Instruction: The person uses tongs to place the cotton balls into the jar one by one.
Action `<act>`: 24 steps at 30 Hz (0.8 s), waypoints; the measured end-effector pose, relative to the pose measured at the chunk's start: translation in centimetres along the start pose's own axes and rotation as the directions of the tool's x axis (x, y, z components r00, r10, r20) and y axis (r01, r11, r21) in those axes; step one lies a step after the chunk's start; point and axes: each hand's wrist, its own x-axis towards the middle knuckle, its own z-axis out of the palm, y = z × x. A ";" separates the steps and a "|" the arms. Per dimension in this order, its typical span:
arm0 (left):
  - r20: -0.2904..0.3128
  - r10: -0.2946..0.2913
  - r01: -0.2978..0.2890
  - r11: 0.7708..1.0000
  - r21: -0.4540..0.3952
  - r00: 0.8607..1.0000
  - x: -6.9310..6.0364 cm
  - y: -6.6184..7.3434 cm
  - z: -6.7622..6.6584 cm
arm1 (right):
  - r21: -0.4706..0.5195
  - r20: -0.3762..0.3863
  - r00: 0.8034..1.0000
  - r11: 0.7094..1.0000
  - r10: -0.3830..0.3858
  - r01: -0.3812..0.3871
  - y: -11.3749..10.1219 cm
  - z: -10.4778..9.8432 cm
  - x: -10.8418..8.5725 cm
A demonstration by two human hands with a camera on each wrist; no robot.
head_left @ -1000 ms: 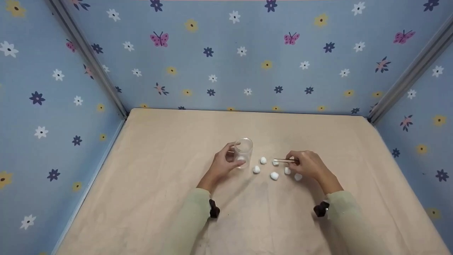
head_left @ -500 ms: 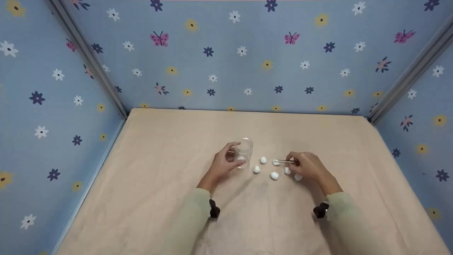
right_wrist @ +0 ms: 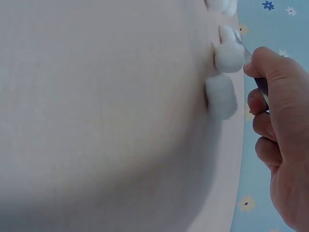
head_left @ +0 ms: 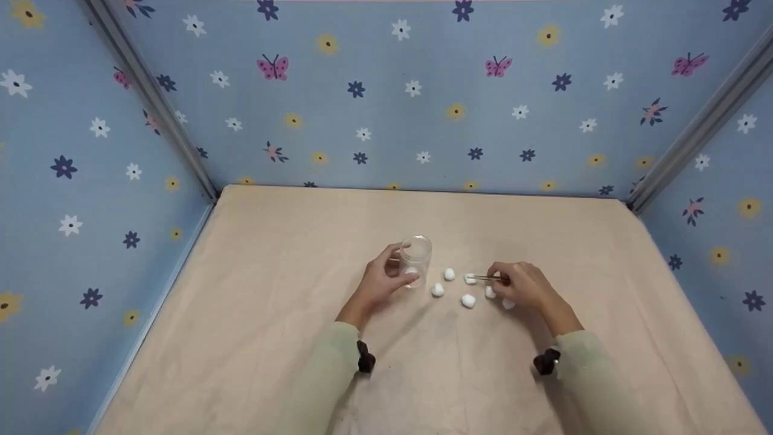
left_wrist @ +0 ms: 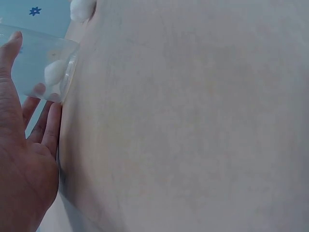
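In the head view my left hand [head_left: 375,285] holds a clear plastic cup [head_left: 422,257] upright on the table, thumb on the near side and fingers behind. A white cotton ball [left_wrist: 56,72] lies inside near the cup's bottom, plain in the left wrist view. My right hand [head_left: 526,285] pinches metal tweezers [head_left: 487,277], their tips on a cotton ball [head_left: 470,279] on the table. Whether the tips grip it I cannot tell. In the right wrist view the tweezers [right_wrist: 261,86] pass between thumb and fingers, and a nearer cotton ball [right_wrist: 230,58] partly hides the tips' surroundings.
Several more cotton balls lie between and below the hands, such as one cotton ball [head_left: 449,274] close to the cup and another cotton ball [head_left: 468,301] in front. A beige cloth covers the table [head_left: 290,241]. Blue flowered panels [head_left: 386,121] stand behind and at both sides.
My right hand has shifted slightly toward the near side, and the tweezers look thinner, turned or squeezed together, at the same cotton ball. The left hand and cup have stayed put.
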 end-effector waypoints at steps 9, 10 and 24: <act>-0.002 0.006 -0.006 1.000 0.006 1.000 0.0 0.0 0.0 | 0.002 -0.016 1.000 1.000 0.007 -0.007 0.0 0.0 -0.1; 0.001 0.006 -0.006 1.000 0.003 1.000 0.0 0.0 0.0 | 0.002 -0.023 1.000 1.000 0.000 0.000 0.0 0.0 -0.1; 0.003 0.013 -0.013 1.000 0.014 1.000 -0.1 -0.1 0.0 | 0.029 -0.091 0.995 0.999 -0.036 0.039 0.1 -1.0 0.2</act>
